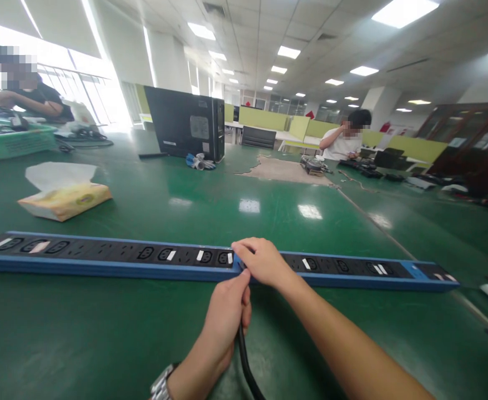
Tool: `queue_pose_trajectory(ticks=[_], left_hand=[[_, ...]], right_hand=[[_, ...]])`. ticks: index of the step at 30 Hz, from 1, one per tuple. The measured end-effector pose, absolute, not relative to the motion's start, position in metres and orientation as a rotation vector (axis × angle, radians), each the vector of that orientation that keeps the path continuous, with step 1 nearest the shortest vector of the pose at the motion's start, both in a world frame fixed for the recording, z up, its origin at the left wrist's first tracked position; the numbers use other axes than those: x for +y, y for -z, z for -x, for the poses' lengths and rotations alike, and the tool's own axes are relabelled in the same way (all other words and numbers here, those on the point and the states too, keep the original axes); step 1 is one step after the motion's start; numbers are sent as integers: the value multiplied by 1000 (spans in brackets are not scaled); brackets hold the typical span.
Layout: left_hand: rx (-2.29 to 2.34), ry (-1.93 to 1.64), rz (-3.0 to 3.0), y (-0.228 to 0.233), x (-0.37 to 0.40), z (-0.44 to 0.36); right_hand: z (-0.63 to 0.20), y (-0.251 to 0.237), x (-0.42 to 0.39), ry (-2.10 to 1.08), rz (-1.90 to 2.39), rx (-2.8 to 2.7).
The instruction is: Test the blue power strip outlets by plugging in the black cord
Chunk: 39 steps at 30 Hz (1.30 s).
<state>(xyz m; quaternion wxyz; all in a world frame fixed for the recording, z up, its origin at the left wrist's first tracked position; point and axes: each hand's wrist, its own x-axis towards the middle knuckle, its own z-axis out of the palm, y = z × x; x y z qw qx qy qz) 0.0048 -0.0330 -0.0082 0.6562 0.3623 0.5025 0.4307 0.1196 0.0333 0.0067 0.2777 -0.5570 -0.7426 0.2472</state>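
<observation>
A long blue power strip [114,258] with black sockets lies across the green table in front of me. Several sockets carry small white stickers. Just below its middle, my left hand [229,303] is closed around a black cable [246,361], which runs down out of view. My right hand [264,261] rests over the blue middle section of the strip, its fingers curled and closed on it. The fingertips of both hands nearly meet there, so the cable's upper end is hidden. A metal watch [163,383] is on my left wrist.
Behind the strip at left lies a tissue pack [66,200]. Farther back are a black computer case [181,125], blue-grey gloves [201,161] and a green basket [14,141]. One person [39,97] sits at far left, another [343,141] at back right near loose parts [315,165].
</observation>
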Motion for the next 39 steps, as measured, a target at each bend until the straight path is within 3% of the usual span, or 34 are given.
queue_pose_trajectory(ticks=[15,29,33,39], left_hand=[[1245,-963,-1067,9,-26,0],[1185,-971,-835,1,-24,1],[1180,-927,-855,1,-18,3],[1034,-822,-716,2,-11,-1]], right_hand=[[-116,-26,65,-1100,1473,-2231],[-113,-27,69,-1038,1559,-2233],[-114,-29,69,-1159,1615,-2230],[-121,-25,66,-1008,1631,-2250]])
